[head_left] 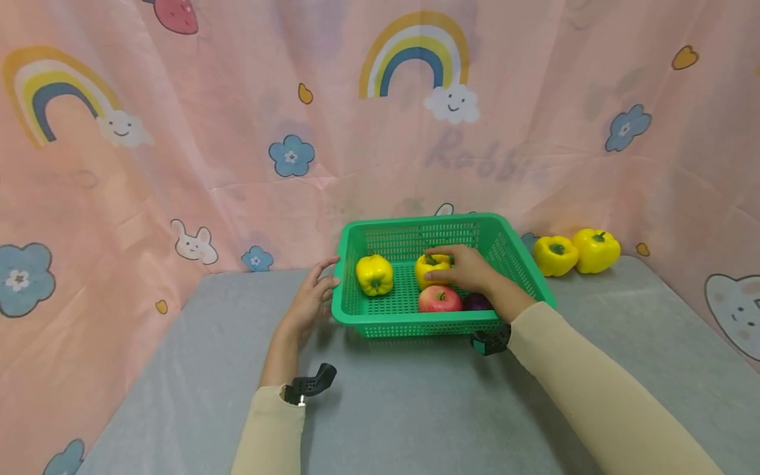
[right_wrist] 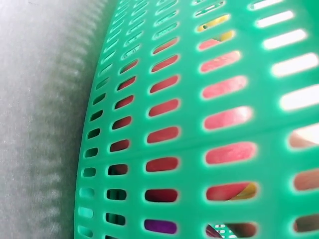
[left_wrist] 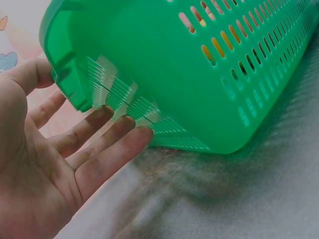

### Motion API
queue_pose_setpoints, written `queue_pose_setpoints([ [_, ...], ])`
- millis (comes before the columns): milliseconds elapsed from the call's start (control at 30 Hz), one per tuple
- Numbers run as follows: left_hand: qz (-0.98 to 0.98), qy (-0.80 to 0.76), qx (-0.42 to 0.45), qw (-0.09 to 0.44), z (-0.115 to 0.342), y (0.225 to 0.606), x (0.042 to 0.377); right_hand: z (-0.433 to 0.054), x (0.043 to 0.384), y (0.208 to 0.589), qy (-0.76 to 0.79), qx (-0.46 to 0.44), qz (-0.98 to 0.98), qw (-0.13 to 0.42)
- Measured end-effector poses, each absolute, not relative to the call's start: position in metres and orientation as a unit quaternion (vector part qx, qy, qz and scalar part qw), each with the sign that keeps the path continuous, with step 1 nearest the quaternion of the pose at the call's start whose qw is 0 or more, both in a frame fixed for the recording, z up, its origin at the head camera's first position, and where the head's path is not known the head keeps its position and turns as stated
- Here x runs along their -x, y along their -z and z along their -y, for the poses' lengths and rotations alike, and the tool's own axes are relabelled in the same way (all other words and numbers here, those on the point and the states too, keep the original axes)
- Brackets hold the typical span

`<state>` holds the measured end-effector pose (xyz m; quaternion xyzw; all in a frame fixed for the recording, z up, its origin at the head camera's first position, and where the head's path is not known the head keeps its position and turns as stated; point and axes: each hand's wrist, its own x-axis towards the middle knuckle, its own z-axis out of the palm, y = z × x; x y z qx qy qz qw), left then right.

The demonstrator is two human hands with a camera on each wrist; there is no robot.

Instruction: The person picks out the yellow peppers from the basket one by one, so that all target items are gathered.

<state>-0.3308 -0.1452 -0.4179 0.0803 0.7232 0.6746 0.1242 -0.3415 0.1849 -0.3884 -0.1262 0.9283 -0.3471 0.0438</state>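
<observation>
A green plastic basket [head_left: 427,318] stands on the grey table. Inside it my right hand [head_left: 469,269] grips a yellow bell pepper [head_left: 426,269], thumb on the near side and fingers over the top. Another yellow bell pepper [head_left: 375,276] lies at the basket's left. A red apple [head_left: 440,299] and a dark purple round thing [head_left: 477,302], partly hidden, sit by the front wall. My left hand [head_left: 309,298] is at the basket's left end; in the left wrist view its thumb is at the rim and its nearly straight fingers reach the side wall. The right wrist view shows only the slotted wall [right_wrist: 192,134].
Two more yellow bell peppers [head_left: 555,256] [head_left: 596,251] stand side by side on the table, right of the basket. A pink patterned cloth [head_left: 332,132] hangs right behind the table. Dark wrist cameras [head_left: 313,381] are strapped to both wrists.
</observation>
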Motion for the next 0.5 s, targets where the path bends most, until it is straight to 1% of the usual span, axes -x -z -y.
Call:
queue_pose_setpoints([
  [200,-0.725,-0.673,-0.081,0.121,0.147,0.418,0.332,-0.184,0.342,0.388,0.346,0.13,-0.929,0.018],
  [500,-0.721,-0.678,-0.076,0.124,0.145,0.418,0.331,-0.19,0.337,0.378,0.38,0.138,-0.913,-0.053],
])
